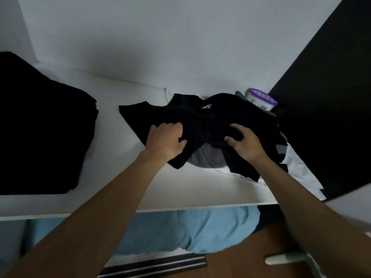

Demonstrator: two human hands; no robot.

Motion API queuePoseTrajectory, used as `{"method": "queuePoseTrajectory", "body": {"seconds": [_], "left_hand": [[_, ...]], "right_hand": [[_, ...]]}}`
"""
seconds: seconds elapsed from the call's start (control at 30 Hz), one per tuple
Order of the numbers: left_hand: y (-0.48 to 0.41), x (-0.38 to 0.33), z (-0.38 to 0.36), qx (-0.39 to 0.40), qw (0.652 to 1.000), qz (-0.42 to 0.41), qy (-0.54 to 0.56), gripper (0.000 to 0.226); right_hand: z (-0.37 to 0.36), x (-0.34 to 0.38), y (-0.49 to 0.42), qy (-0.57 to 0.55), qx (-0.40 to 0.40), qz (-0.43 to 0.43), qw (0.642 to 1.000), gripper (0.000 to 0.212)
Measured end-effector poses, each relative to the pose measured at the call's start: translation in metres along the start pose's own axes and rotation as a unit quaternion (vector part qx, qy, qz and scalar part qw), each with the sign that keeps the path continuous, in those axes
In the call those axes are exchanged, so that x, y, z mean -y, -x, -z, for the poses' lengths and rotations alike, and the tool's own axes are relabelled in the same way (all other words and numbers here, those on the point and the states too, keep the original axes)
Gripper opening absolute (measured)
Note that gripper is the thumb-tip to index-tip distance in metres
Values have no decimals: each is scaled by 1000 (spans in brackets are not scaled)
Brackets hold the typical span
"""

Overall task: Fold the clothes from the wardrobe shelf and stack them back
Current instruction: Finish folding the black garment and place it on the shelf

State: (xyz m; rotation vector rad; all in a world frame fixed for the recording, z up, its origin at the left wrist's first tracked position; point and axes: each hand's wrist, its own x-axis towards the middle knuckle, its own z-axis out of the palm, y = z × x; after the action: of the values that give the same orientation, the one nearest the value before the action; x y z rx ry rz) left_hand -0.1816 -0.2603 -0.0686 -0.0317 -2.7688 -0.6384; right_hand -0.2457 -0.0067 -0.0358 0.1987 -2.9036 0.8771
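Note:
A crumpled black T-shirt (192, 117) with a small white print lies on top of a loose heap on the white wardrobe shelf (180, 189). My left hand (166, 137) grips its left part with curled fingers. My right hand (244, 140) clutches the fabric on its right part. A grey garment (206, 157) and a white one (297, 167) lie under the black shirt. At the shelf's left stands a stack of folded black clothes (40, 127).
A white tub with a purple lid (263, 100) sits at the back right of the shelf. A dark door panel (331, 97) borders the right side. Below the shelf lies light blue cloth (190, 229); a wooden floor (241, 265) shows beneath.

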Motion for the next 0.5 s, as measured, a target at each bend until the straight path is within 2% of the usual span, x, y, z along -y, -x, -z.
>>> {"method": "queuePoseTrajectory", "body": {"seconds": [0.1,0.2,0.3,0.4,0.5], "left_hand": [[5,-8,-8,-29,998,-43,41,25],[12,-8,-9,3,997,-58,53,25],[17,-1,-1,32,996,-26,75,22],[16,-1,13,43,993,28,102,24],[9,-13,25,73,974,86,195,27]], "right_hand": [[-4,6,-5,34,-35,20,999,45],[-9,12,-13,134,-71,25,988,37],[-10,22,-26,199,-88,37,975,20],[-8,27,-33,164,-108,39,980,17],[-1,24,-28,45,-184,29,981,16]]}}
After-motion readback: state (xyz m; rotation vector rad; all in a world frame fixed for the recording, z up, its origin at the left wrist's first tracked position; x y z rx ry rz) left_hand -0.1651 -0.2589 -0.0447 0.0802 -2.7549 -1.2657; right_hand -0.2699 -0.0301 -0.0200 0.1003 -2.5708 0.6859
